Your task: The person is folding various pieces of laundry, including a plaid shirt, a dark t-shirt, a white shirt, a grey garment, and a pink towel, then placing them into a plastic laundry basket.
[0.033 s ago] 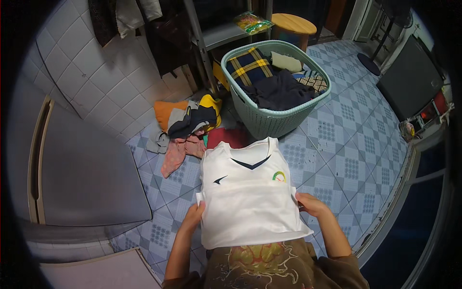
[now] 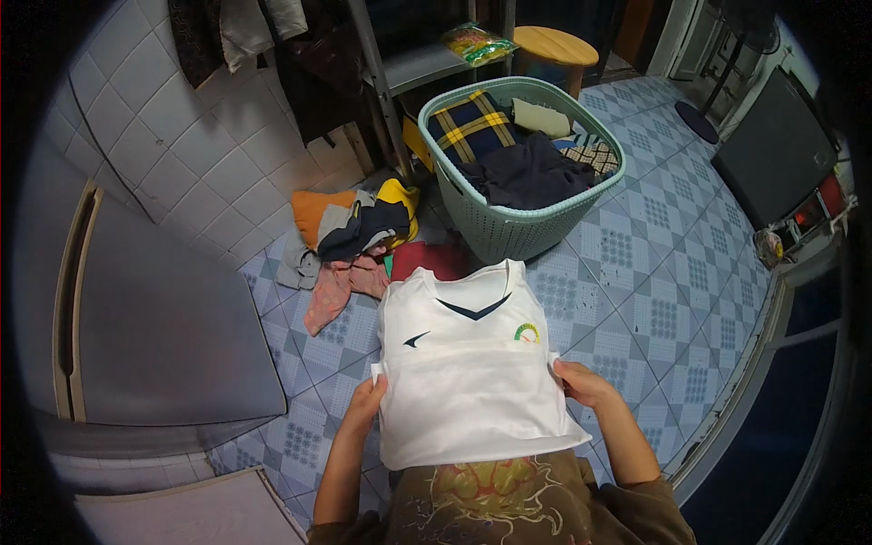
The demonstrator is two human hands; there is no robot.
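Note:
A white sports jersey (image 2: 472, 391) with a dark V-neck trim and a small round emblem lies folded in front of my body, its hem toward me. My left hand (image 2: 367, 400) grips its left edge, and my right hand (image 2: 584, 383) pinches the right edge at about the same height. Part of the fingers on both sides is hidden by the cloth. Beyond the collar lies a heap of clothes (image 2: 354, 227) in orange, grey, black, yellow and pink, with a red cloth (image 2: 429, 260) beside it.
A pale green laundry basket (image 2: 509, 227) full of clothes stands just past the jersey. Behind it are a round wooden stool (image 2: 556, 45) and a metal shelf (image 2: 427, 71). A grey fridge-like cabinet (image 2: 168, 318) stands at the left. Blue patterned tiles (image 2: 672, 272) cover the floor.
My right hand has shifted very slightly inward along with the jersey's right edge. Otherwise the scene looks the same.

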